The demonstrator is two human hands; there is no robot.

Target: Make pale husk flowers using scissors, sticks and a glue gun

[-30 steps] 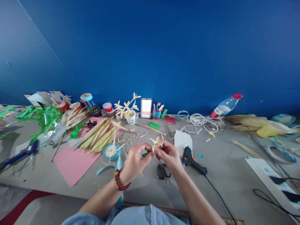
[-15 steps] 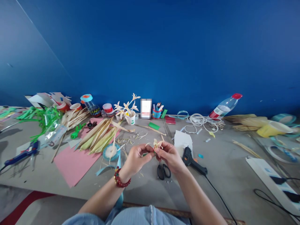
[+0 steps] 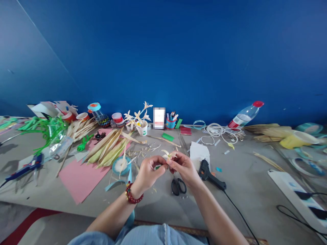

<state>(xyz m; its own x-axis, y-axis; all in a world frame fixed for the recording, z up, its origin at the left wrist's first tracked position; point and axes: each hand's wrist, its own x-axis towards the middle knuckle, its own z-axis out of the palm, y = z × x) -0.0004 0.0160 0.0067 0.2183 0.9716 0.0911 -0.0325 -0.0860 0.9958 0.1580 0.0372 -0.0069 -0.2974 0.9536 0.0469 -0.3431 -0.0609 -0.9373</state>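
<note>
A small pale flower [image 3: 169, 155] with thin pointed petals rises between my fingertips. My left hand [image 3: 151, 171] is closed in a pinch at the flower's base, where a bit of green shows by the fingers. From the other side my right hand [image 3: 184, 168] pinches the same flower, its fingertips touching those of the left. The stem is mostly hidden by the fingers. Black-handled scissors [image 3: 178, 186] lie on the table just below the hands. To the right rests a black glue gun [image 3: 211, 175], beside a white paper [image 3: 199, 152].
Corn husks [image 3: 109, 149] and a blue ribbon roll [image 3: 121, 165] lie left, on and near pink paper [image 3: 80, 178]. A cup of husk flowers [image 3: 142, 129] stands behind. At right are a tilted bottle [image 3: 244, 117] and a power strip [image 3: 297, 200].
The flower has turned between my fingers, and its petals now spread more to the left and upward. Both hands stay almost in place, still pinching.
</note>
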